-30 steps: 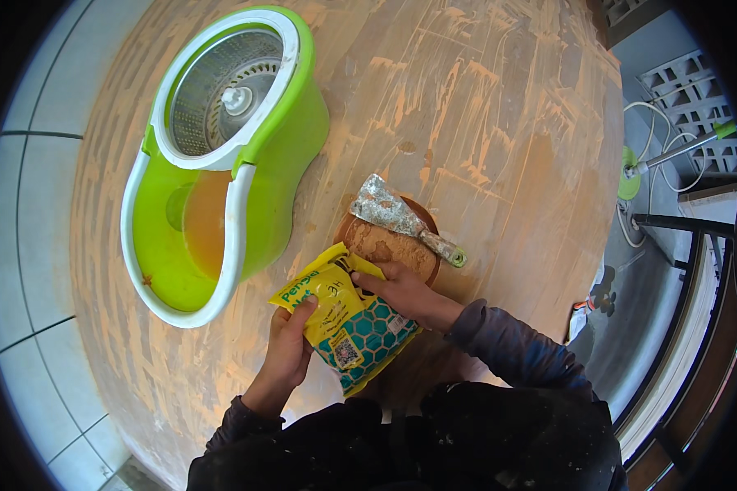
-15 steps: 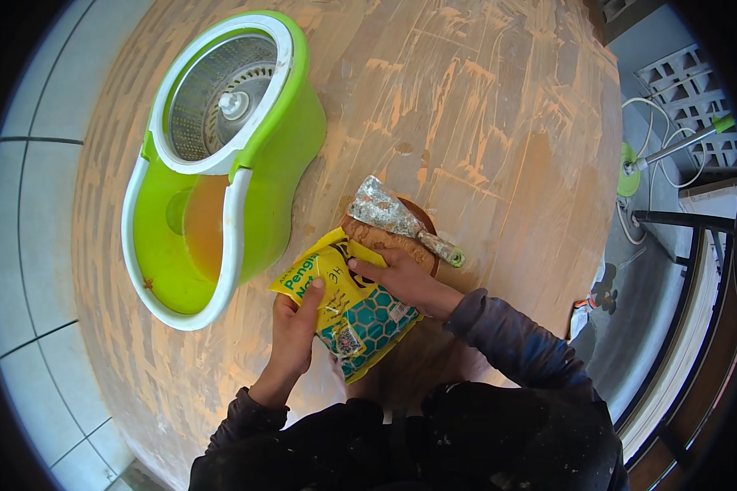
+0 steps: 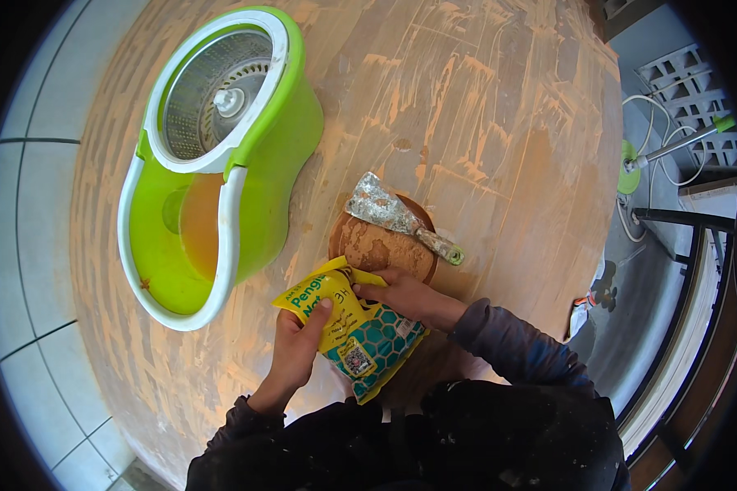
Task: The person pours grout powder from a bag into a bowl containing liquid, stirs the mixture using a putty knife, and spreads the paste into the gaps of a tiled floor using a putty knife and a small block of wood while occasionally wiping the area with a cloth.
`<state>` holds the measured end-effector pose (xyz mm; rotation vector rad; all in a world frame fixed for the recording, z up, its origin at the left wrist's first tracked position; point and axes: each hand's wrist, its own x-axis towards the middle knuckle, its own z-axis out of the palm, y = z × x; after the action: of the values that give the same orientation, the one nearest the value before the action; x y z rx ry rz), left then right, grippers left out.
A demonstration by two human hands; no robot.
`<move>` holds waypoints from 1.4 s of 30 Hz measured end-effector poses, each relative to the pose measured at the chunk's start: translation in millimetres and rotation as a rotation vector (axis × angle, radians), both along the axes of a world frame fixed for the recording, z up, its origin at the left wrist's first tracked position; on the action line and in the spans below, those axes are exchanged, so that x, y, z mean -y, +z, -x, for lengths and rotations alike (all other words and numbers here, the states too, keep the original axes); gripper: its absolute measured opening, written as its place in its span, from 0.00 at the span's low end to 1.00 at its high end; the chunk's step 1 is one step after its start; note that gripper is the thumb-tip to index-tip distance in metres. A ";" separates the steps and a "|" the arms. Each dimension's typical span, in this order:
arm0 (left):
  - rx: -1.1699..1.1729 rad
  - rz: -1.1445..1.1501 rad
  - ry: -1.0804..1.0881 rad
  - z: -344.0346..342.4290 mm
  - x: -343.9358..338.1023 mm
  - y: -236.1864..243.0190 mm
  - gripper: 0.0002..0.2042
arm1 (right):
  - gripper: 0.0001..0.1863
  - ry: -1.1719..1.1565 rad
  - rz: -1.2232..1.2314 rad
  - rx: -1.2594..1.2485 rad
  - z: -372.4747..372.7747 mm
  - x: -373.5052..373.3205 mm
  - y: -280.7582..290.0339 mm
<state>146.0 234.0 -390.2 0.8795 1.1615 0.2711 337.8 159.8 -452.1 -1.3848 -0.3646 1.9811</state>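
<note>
A yellow and teal plastic packet (image 3: 368, 335) is held between both hands, just below a round brown dish (image 3: 375, 244) of crumbly brown material. My left hand (image 3: 299, 344) grips its left side with the thumb on the front. My right hand (image 3: 405, 296) grips its upper right part, fingers partly hidden. A metal scraper with a stained blade (image 3: 383, 209) lies across the dish, its handle pointing to the right.
A green mop bucket (image 3: 270, 213) with a steel spin basket and orange-brown liquid stands at the left on a smeared wooden board (image 3: 467, 106). Pale tiles (image 3: 33, 221) lie beyond the left edge. A mop pole (image 3: 680, 147), pale hoses and black metal rails (image 3: 680, 219) are at the right.
Both hands and the packet rose slightly, then moved lower and a little rightward, showing more of the dish. The bucket and scraper look much the same.
</note>
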 end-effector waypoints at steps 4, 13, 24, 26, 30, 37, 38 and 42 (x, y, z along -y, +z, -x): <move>0.018 -0.040 -0.082 -1.9 -1.3 5.4 0.12 | 0.20 0.022 0.006 0.022 2.2 6.2 -7.1; -0.002 -0.180 -0.110 -7.3 -16.8 2.8 0.13 | 0.19 -0.055 -0.004 0.011 -2.8 -15.4 -0.2; -0.027 -0.241 -0.118 -12.9 -22.2 -7.8 0.13 | 0.17 -0.168 -0.123 0.154 1.6 -15.5 -16.7; -0.016 -0.263 -0.117 -13.3 -23.6 -11.4 0.14 | 0.17 -0.181 -0.095 0.150 -0.2 -17.5 -15.3; -0.009 -0.278 -0.095 -20.2 -22.7 -14.8 0.13 | 0.16 -0.210 -0.121 0.168 -2.8 -17.2 -18.2; -0.080 -0.352 -0.080 -23.4 -25.1 -27.5 0.14 | 0.16 -0.216 -0.141 0.203 -2.4 -18.4 -21.2; -0.083 -0.352 -0.071 -23.6 -25.0 -28.6 0.14 | 0.16 -0.221 -0.142 0.202 -2.4 -18.5 -22.2; -0.059 -0.380 -0.062 -22.8 -22.7 -32.3 0.14 | 0.16 -0.232 -0.200 0.257 -1.0 -17.1 -20.3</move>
<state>168.8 256.7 -422.5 1.2620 1.1535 0.4258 338.8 176.9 -472.4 -1.4817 -0.4809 1.5410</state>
